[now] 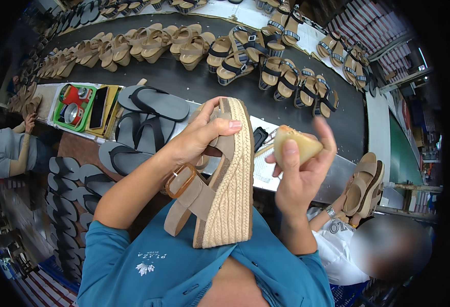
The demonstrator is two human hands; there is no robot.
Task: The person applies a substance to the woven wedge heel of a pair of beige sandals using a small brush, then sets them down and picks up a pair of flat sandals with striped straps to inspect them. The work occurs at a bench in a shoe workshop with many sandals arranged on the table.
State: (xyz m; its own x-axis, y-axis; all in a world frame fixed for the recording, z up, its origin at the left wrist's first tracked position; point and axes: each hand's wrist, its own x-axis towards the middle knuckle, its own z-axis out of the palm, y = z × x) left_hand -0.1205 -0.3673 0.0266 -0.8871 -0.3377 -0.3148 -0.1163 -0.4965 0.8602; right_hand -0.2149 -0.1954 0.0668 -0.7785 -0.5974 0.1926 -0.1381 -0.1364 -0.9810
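Note:
A taupe wedge sandal (230, 189) with a braided rope sole and a brown buckle stands tilted on end in front of my chest. My left hand (209, 128) is wrapped round its toe end, the thumb lying on the rope edge. To the right of the sandal, apart from it, my right hand (304, 174) pinches a pale yellowish, translucent block (299, 146) with a rough brownish top, perhaps crepe rubber. The index finger of that hand points up, slightly blurred.
Grey flip-flops (156, 102) are piled left of my hands, beside a green tray (71, 110) holding small tins. Rows of sandals (158, 43) line the dark conveyor (184, 77). At right a co-worker holds another sandal (363, 187); another person (12, 148) stands at far left.

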